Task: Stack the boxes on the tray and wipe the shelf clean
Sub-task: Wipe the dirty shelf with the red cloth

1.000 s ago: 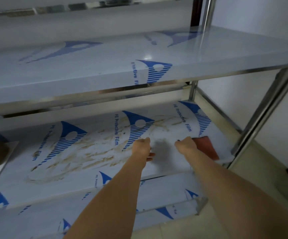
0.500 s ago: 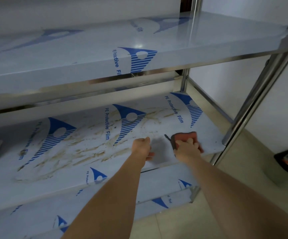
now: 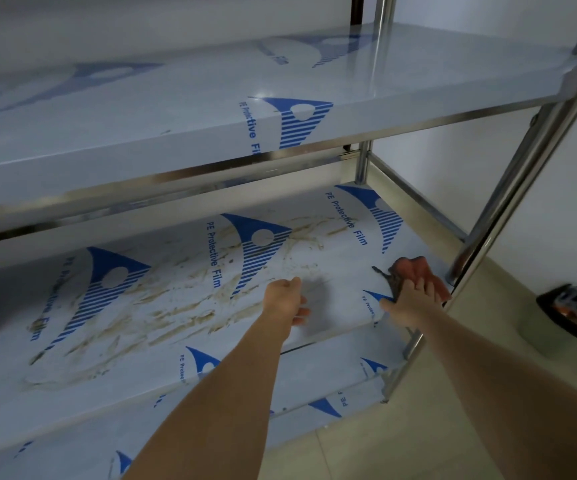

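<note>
Spreading across the middle shelf, brown smears mark its film. Left hand rests at the front edge, fingers loosely curled, holding nothing. Right hand grips the orange cloth near the right corner.

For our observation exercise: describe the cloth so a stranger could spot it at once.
Find the stained middle shelf of the metal rack. At its right front corner, the right hand presses a crumpled cloth. It is the only reddish-orange thing on the pale, blue-printed film.
</note>
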